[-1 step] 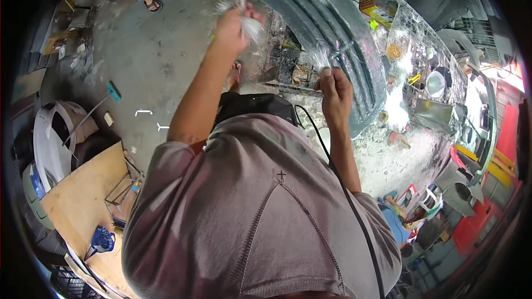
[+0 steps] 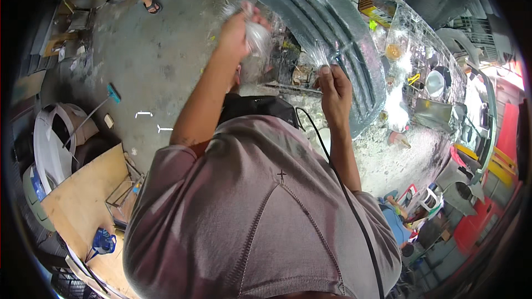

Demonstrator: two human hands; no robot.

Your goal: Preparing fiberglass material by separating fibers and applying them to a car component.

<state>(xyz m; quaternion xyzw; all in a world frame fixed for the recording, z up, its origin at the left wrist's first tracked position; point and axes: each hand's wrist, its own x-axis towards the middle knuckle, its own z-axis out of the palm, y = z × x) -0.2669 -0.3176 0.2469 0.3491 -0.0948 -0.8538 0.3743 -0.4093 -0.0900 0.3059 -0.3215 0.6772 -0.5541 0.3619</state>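
Note:
In my left hand point(image 2: 237, 33), raised at upper centre, is a loose tuft of white fibres point(image 2: 256, 37), its fingers closed on it and slightly blurred. My right hand point(image 2: 335, 88) pinches a second bundle of translucent white strands point(image 2: 318, 54) between thumb and fingers, over a long curved grey-green moulded panel point(image 2: 299, 0) with lengthwise grooves. Whether the strands touch the panel I cannot tell. The panel rests on a cluttered mesh-topped stand point(image 2: 432, 50).
A person's leg in a sandal point(image 2: 149, 5) is at upper left. A broom point(image 2: 113, 93), white curved parts point(image 2: 52, 144) and a plywood board point(image 2: 83, 182) are on the left. Cups point(image 2: 393, 51), a bowl point(image 2: 434, 83) and a box point(image 2: 376, 6) sit right of the panel. Another person point(image 2: 394, 221) is at lower right.
My left hand has shifted slightly rightward with its tuft of fibres, which now hangs a little differently. My right hand is almost unmoved.

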